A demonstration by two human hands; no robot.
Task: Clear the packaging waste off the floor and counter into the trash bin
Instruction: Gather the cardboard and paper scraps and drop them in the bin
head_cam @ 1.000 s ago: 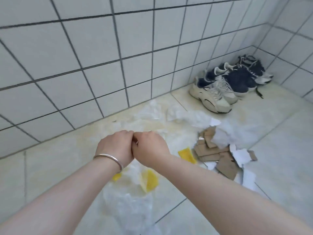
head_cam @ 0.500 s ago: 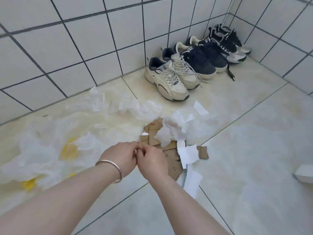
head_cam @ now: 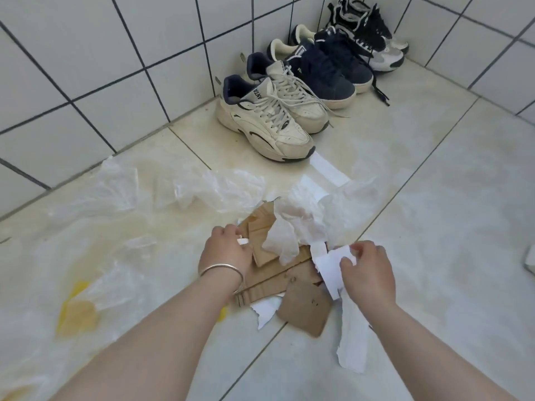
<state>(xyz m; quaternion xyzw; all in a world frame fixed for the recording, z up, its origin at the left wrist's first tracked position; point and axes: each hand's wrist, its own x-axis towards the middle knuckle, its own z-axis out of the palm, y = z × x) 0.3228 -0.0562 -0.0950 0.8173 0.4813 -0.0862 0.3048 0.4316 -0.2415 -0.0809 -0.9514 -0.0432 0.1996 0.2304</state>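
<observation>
A heap of packaging waste lies on the tiled floor: torn brown cardboard pieces [head_cam: 304, 309], crumpled white paper [head_cam: 289, 233] and torn white paper strips [head_cam: 351, 342]. My left hand [head_cam: 225, 251], with a silver bracelet on the wrist, rests at the heap's left edge, its fingers closed on a small white scrap [head_cam: 242, 241]. My right hand [head_cam: 366, 266] pinches a torn white paper piece [head_cam: 330, 266] at the heap's right side. Clear plastic film with yellow patches [head_cam: 75, 311] spreads over the floor to the left. No trash bin is in view.
Several sneakers stand in a row along the tiled wall: a white pair [head_cam: 269, 123], a navy pair [head_cam: 327, 68] and a dark pair [head_cam: 367, 33] in the corner. More thin plastic [head_cam: 214, 189] lies behind the heap. A white object [head_cam: 529, 260] shows at the right edge.
My hands were pressed together over the plastic film; they have parted and come down onto the cardboard and paper heap. The view has swung right, toward the shoes.
</observation>
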